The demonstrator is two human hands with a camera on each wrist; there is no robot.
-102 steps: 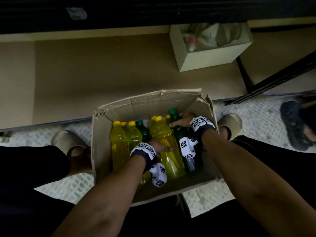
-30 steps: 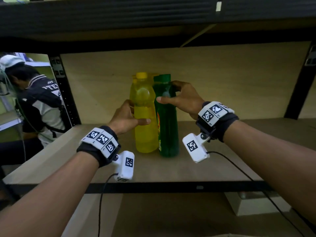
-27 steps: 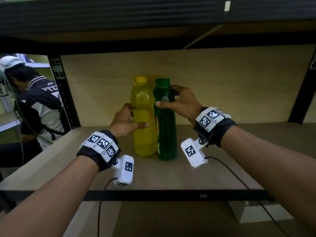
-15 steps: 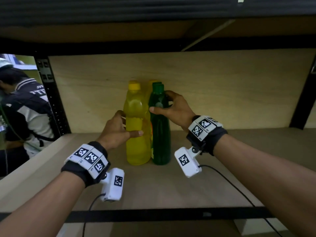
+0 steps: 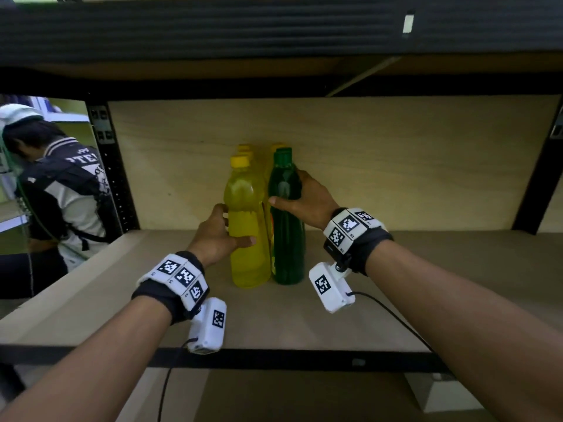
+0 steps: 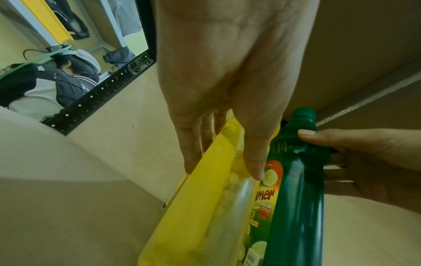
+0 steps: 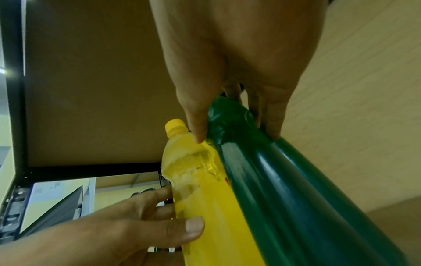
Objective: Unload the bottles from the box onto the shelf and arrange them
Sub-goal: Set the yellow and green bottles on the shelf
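Placement is judged only partly done: a yellow plastic bottle (image 5: pixel 246 233) gripped by the left hand (image 5: pixel 214 236) and a dark green plastic bottle (image 5: pixel 286 226) gripped by the right hand (image 5: pixel 307 199) are stood touching on the wooden shelf (image 5: pixel 396 306), before further yellow-capped bottles (image 5: pixel 245 149); the box is not seen.

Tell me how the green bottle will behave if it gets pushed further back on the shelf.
The green bottle is tall and narrow and the right hand grips it near the shoulder, so a high push will probably tip it rather than slide it. Its glossy plastic looks fairly slippery. The yellow bottle alongside should steady it on that side.
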